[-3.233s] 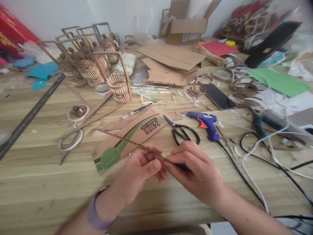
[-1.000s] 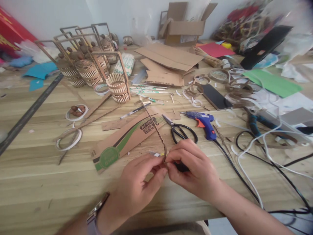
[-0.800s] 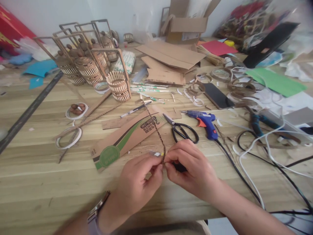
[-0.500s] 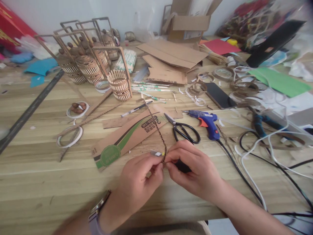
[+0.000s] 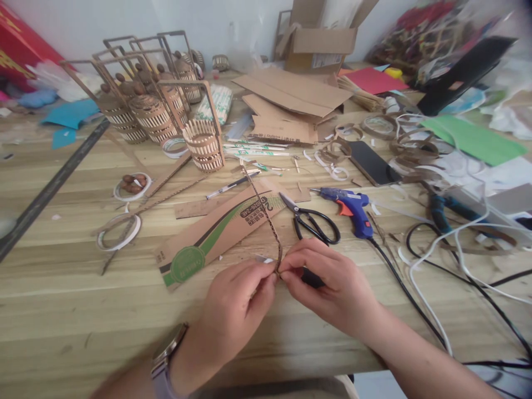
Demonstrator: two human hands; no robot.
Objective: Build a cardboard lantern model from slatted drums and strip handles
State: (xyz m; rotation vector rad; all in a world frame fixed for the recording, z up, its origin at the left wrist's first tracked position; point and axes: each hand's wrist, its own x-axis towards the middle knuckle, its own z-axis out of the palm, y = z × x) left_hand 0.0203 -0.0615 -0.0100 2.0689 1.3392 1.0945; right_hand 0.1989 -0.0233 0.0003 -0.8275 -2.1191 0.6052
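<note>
Between my two hands, a narrow cardboard strip (image 5: 266, 215) with its corrugated edge showing is pinched at its near end, where it bends. My left hand (image 5: 239, 299) grips it with thumb and forefinger, the other fingers curled. From the other side my right hand (image 5: 328, 285) pinches the same bent end. The strip's far part stretches away over a printed cardboard piece (image 5: 220, 233). Beyond my right hand lie black-handled scissors (image 5: 313, 221) and a blue glue gun (image 5: 349, 208). A dark-handled tool lies partly hidden under my right hand.
Several small stick baskets (image 5: 153, 116) with tall handles stand at the back left, one basket (image 5: 203, 144) nearer. Cardboard sheets (image 5: 291, 94), a phone (image 5: 372, 162) and brown strip coils (image 5: 415, 141) lie farther back. Cables (image 5: 415, 271) cross the right side. Tape rings (image 5: 120, 233) lie left.
Both hands keep their pinch on the strip, with only a slight shift of the fingers at the bend. The objects on the table stay in place.
</note>
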